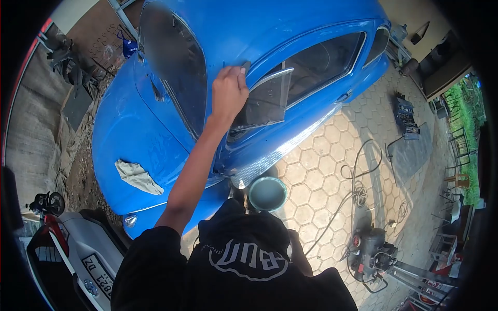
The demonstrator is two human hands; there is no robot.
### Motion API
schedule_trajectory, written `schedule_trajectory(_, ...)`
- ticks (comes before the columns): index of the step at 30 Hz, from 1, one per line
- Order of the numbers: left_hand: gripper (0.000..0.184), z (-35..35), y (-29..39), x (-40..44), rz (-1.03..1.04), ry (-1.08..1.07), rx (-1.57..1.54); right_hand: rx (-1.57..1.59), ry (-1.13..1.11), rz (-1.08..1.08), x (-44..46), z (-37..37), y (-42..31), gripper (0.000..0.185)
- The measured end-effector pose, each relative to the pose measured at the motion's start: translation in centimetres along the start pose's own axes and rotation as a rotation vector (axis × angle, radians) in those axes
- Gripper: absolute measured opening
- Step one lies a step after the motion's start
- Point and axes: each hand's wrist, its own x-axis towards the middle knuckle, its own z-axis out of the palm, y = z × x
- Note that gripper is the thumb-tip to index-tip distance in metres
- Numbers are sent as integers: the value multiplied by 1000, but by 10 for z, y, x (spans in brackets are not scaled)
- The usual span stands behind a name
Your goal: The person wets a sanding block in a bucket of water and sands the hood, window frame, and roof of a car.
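My left hand [231,93] is stretched out to the blue car [244,31], at the pillar between windscreen and side window. Its fingers are closed on a small dark grey piece of sandpaper [246,67], pressed against the paint by the roof edge. Just below the hand is the small front side window [262,101] with its bright metal trim. My right forearm [300,256] hangs low beside my black shirt, and the fingers of that hand are hidden. At my feet stands a round green-rimmed bucket [267,194] of cloudy grey water.
A pale cloth [137,176] lies on the car's front lid. An air compressor [371,254] with a hose [358,194] stands on the hexagonal paving to the right. Farther off is a toolbox [407,118]. A white vehicle [83,259] is close at lower left.
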Motion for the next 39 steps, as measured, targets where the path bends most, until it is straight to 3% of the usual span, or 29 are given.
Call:
schedule_trajectory(3, 15, 11, 7, 17, 27, -66, 19, -3, 30, -127, 9, -1, -2, 28)
schedule_trajectory(6, 14, -5, -9, -11, 25, -40, -6, 565, 157, -41, 14, 16, -27, 33)
schedule_trajectory(8, 13, -20, -24, -39, -91, -92, -45, 584, 177, -65, 13, 18, -37, 33)
schedule_trajectory(9, 12, -20, -25, -50, -82, -81, -49, 527, 211, -223, 22, 24, -21, 32)
schedule_trajectory(12, 11, -18, -26, -48, -50, -46, -56, -183, 369, -441, 26, 33, 5, 34)
schedule_trajectory(13, 10, -14, -15, -32, -38, -37, -66, 16, 306, -292, 46, 39, 17, 37)
schedule_trajectory(16, 9, 13, -1, 15, 77, -62, -55, -226, 227, -254, 84, 35, 53, 39)
schedule_trajectory(18, 11, 14, -3, 18, 104, -85, -88, -66, 173, -173, 81, 29, 46, 39)
schedule_trajectory(23, 10, -15, -26, -25, 76, -56, -87, 572, 197, 6, 3, 3, -63, 34)
schedule_trajectory(26, 5, -11, -25, -27, 77, -51, -49, 490, 246, -136, 3, 5, -71, 38)
schedule_trajectory(27, 3, -2, -18, -11, 107, -48, -15, 166, 320, -434, -3, 10, -59, 38)
schedule_trajectory(28, 3, 9, -12, 6, 140, -42, 19, 0, 313, -338, -10, 9, -66, 40)
schedule_trajectory(30, 4, 35, 0, 32, 175, -57, 26, 330, 244, -262, 82, 39, 17, 42)
schedule_trajectory(33, 5, 48, 6, 47, 212, -76, 24, 753, 132, -295, 103, 44, 33, 42)
schedule_trajectory(36, 5, 20, -9, 20, 217, -62, 8, 57, 377, -286, 15, 27, -29, 42)
schedule_trajectory(39, 7, -3, -17, 3, 185, -99, 4, 228, 389, -178, -22, 30, -41, 42)
